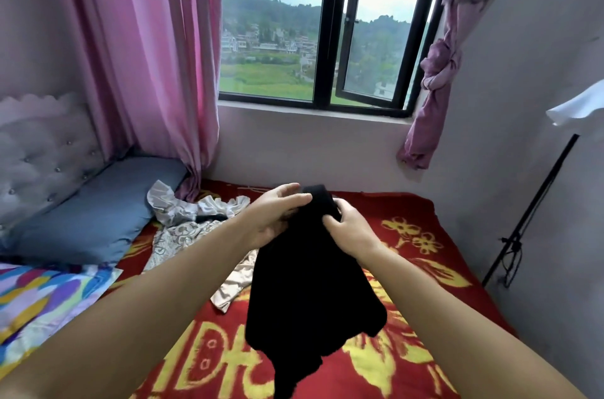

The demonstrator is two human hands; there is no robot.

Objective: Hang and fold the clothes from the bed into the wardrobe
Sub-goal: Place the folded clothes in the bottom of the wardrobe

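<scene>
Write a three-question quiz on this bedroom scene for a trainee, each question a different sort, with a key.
1. True or false: both the left hand and the right hand grip the black knitted garment.
2. Multiple choice: the crumpled pale satin and lace clothes lie A) on the grey-blue pillow, B) on the red blanket with yellow flowers, to the left of the hands, C) on the window sill.
3. Fill in: the grey-blue pillow lies against the tufted pale ____.

Key: 1 true; 2 B; 3 headboard.
</scene>
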